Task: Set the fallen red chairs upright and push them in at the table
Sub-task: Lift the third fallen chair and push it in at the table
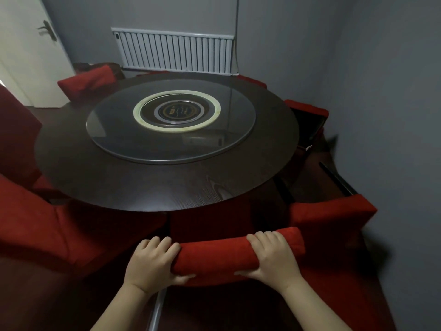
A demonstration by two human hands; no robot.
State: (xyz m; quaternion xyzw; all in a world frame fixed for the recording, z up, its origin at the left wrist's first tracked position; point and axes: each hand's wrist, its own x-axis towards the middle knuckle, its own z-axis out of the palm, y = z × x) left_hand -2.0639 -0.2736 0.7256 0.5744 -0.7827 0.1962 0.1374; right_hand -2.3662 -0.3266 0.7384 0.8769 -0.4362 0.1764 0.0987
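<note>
Lower centre: left hand (152, 261) and right hand (272, 256) grip upright red chair (214, 256), nearly at table (119, 182); right-side chair (307, 111) seems tipped.

I am finding no words or numbers here that I can read. I am seeing only a round gold-on-dark emblem (177, 112) at the middle of the glass turntable (114, 132) on the table (71, 173), its marks too small and blurred for reading.

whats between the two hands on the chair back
Only a bare stretch of the red chair back lies between the left hand and right hand, each gripping one end, in the head view.
</note>
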